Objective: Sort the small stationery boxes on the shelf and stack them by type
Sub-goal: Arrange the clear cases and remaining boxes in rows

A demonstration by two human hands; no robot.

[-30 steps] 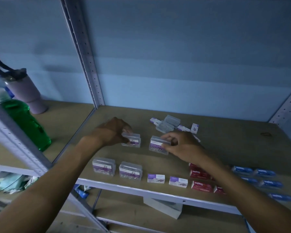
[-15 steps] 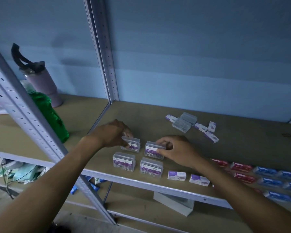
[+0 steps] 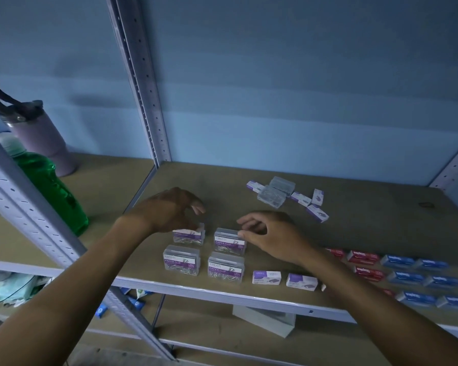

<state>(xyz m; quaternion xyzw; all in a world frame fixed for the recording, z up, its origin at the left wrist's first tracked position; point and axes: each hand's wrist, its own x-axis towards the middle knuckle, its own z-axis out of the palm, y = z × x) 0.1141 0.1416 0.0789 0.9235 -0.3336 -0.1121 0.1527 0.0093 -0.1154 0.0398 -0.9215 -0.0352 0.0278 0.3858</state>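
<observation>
Paper-clip boxes, labelled seemingly "KREATI".

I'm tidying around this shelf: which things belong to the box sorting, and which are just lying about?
Job:
clear paper clip boxes
purple-white boxes
red boxes
blue boxes
unsorted pile

Lying about:
green bottle
lilac tumbler

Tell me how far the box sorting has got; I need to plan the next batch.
Done: red boxes and blue boxes sit grouped on the right, and four clear paper clip boxes form a block. In hand: the left hand and right hand touch the back two. Left: the mixed pile at the back, and all stacking.
</observation>
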